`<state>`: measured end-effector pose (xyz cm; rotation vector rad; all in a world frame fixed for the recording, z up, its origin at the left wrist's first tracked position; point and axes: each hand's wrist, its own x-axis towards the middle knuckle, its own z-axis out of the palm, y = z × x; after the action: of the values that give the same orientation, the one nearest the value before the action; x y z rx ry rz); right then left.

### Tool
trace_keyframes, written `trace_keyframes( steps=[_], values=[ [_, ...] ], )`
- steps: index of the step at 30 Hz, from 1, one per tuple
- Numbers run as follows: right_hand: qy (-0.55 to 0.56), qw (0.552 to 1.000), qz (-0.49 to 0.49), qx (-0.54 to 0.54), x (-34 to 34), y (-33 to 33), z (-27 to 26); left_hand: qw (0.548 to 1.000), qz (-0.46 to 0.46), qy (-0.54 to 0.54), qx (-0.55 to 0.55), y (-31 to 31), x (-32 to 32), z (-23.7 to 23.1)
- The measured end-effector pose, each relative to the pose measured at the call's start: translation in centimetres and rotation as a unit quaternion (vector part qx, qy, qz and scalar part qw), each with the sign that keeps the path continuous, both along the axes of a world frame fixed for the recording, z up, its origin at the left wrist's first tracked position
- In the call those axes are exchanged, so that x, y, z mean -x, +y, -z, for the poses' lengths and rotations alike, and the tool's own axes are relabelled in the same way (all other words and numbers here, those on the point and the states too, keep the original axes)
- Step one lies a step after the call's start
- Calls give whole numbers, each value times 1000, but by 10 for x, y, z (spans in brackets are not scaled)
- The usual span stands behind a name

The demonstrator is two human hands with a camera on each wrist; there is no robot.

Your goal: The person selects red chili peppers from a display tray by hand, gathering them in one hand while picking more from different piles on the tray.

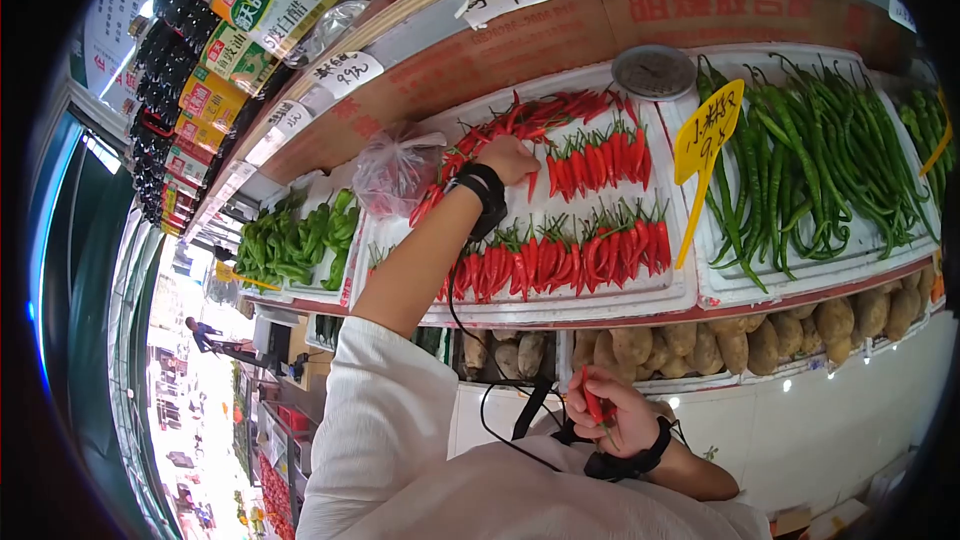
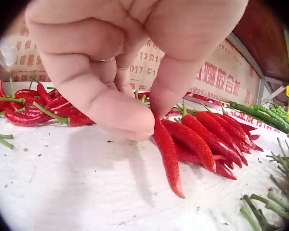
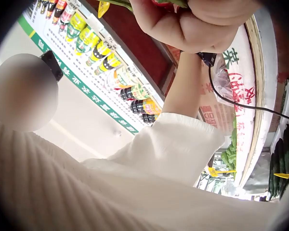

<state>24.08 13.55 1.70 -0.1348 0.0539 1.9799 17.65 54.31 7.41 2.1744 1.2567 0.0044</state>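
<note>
In the head view my left hand (image 1: 508, 160) reaches over a white foam tray (image 1: 455, 316) of red chili peppers. Its thumb and finger pinch one red chili pepper (image 2: 168, 156) near the stem end, tip pointing down, beside a neat upper row of chilies (image 1: 602, 160). A second row of chilies (image 1: 575, 258) lies nearer the front, and a looser pile (image 1: 560, 110) lies along the back. Close to my body, my right hand (image 1: 628, 418) holds red chilies (image 1: 592, 402) in curled fingers; in the right wrist view they are mostly hidden by the hand.
A tied plastic bag (image 1: 398, 172) sits at the tray's left, near green peppers (image 1: 300, 240). Right of it stand a yellow price sign (image 1: 708, 135), long green chilies (image 1: 800, 165) and a round metal dish (image 1: 654, 73). Potatoes (image 1: 760, 345) lie below. A black cable (image 1: 485, 410) hangs between the arms.
</note>
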Motion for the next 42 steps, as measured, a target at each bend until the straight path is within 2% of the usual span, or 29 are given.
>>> trace_keyframes(
  steps=[3, 6, 9, 12, 14, 15, 16, 18, 24, 27, 33, 36, 39, 42],
  values=[
    [0, 1000, -1, -4, 1, -1, -1, 997, -24, -15, 67, -9, -7, 2],
    [-5, 1000, 5, 0, 1, -2, -1, 996, -10, -49, 68, -3, -6, 13],
    [-2, 1000, 11, 2, 1, -4, 0, 950, -103, -166, 245, 4, -3, 16],
    [-3, 1000, 15, 1, 0, -4, 1, 954, -140, -172, 200, 7, 6, 10],
    [-5, 1000, 16, 1, -1, -4, 0, 991, -112, -67, 29, 10, 12, 4],
    [-5, 1000, 16, 1, -1, -4, 0, 994, -96, -13, -57, 11, 15, 1],
    [-6, 1000, 16, 1, -1, -4, 0, 987, -50, 4, -150, 16, 20, 7],
    [-6, 1000, 17, -1, -2, -3, 0, 942, 43, 38, -331, 28, 30, 26],
    [-2, 1000, 16, -8, -2, -1, 1, 934, -21, 116, -337, 26, 22, 36],
    [-3, 1000, 17, -10, -2, -1, 1, 929, -30, 117, -351, 22, 21, 38],
    [-10, 1000, 20, -11, 0, -1, 1, 956, 21, 117, -267, 21, 28, 22],
    [-17, 1000, 20, -9, 1, -2, 1, 952, 52, 121, -275, 17, 31, 10],
    [-24, 999, 21, -7, 2, -3, 0, 947, -7, 72, -311, 11, 36, -2],
    [-26, 999, 19, -4, 3, -3, 0, 950, -57, 64, -301, 15, 41, -16]
  ],
)
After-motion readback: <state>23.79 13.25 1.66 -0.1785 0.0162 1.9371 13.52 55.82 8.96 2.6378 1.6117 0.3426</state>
